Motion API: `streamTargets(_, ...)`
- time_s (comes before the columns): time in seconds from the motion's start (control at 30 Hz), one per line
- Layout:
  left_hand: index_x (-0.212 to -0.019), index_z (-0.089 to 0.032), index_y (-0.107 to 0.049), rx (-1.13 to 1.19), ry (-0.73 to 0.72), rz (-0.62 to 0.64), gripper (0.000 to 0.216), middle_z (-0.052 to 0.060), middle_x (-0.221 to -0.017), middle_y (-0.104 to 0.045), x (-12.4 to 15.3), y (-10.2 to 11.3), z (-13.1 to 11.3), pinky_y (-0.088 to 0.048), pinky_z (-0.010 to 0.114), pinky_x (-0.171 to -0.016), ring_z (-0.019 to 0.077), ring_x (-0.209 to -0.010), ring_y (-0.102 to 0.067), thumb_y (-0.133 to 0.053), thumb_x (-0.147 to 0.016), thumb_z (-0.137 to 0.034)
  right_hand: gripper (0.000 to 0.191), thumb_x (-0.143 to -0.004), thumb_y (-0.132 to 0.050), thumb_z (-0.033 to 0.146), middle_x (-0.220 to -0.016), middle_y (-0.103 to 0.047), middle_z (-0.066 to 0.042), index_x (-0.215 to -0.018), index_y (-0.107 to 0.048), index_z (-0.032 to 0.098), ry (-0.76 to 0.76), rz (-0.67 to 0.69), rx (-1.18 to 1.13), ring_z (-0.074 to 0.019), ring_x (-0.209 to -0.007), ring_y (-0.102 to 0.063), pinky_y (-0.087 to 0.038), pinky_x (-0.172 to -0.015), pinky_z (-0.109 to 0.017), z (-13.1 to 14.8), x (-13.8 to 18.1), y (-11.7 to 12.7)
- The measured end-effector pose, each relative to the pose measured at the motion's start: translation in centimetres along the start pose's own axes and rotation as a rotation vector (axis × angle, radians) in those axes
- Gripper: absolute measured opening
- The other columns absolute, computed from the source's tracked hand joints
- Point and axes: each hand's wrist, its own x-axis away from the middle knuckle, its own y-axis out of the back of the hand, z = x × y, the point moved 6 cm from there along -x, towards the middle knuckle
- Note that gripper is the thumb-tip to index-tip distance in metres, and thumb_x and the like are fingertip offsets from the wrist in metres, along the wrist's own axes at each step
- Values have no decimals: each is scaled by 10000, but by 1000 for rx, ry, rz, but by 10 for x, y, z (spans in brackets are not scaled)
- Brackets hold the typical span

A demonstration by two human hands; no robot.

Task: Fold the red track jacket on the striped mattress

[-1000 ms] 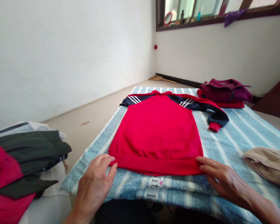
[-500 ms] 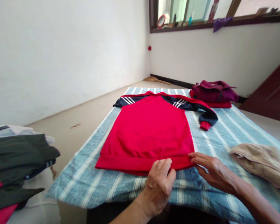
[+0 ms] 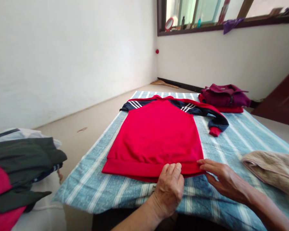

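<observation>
A red jacket with navy shoulders and white stripes lies spread flat on a cloth-covered table, its hem towards me. My left hand is closed over the hem right of its middle, fingers together on top of the fabric. At the hem's right corner, my right hand pinches the edge, with the index finger above and the thumb lower. The jacket's right sleeve bends outward and ends in a red cuff. Little of the left sleeve shows past the shoulder.
A blue striped cloth covers the table. Folded purple and red clothes are stacked at the far right; a beige cloth lies at the near right. Dark green and other garments are piled at the left. A broom is on the floor.
The whole view has shifted slightly, so everything appears a little further right. Both hands stay at the same places on the jacket's hem.
</observation>
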Motion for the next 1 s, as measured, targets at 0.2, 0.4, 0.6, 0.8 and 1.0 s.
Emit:
streamTargets(0.2,-811,-125,-607,35,-83,27,370,131,-952,-601,4,0,-3,-458,369,-741,206,-829,-541,-251,-909,-121,302,-798,-402,77,-1125,-636,-88,-956,-621,211,41,-36,65,-189,-1009,-622,-515,-835,-288,3,4,-3)
streamTargets(0.4,-765,-139,-561,77,-136,121,379,88,-807,-544,6,-2,-3,-438,318,-652,181,-735,-499,-219,-927,-141,313,-788,-368,60,-1081,-652,-85,-893,-622,210,102,-24,141,-185,-955,-641,-531,-790,-272,13,2,-3)
streamTargets(0.6,-753,-135,-545,112,-150,125,385,71,-775,-512,8,-3,-2,-426,308,-628,174,-691,-471,-203,-930,-162,342,-761,-387,58,-1134,-632,-91,-974,-610,206,133,-2,286,-200,-1004,-621,-523,-825,-294,14,5,-12)
streamTargets(0.8,-750,-129,-544,125,-150,67,408,80,-763,-509,8,-2,-1,-418,310,-592,176,-665,-472,-174,-919,-152,442,-784,-412,76,-1242,-571,-150,-1204,-534,141,262,-213,456,-258,-1173,-513,-492,-902,-395,20,15,-32)
streamTargets(1.0,-750,-132,-531,108,-161,47,381,83,-747,-513,8,-1,0,-422,301,-586,173,-654,-479,-186,-912,-142,379,-827,-372,49,-1205,-605,-115,-1106,-593,178,325,-294,461,-231,-1178,-510,-479,-918,-373,20,17,-42)
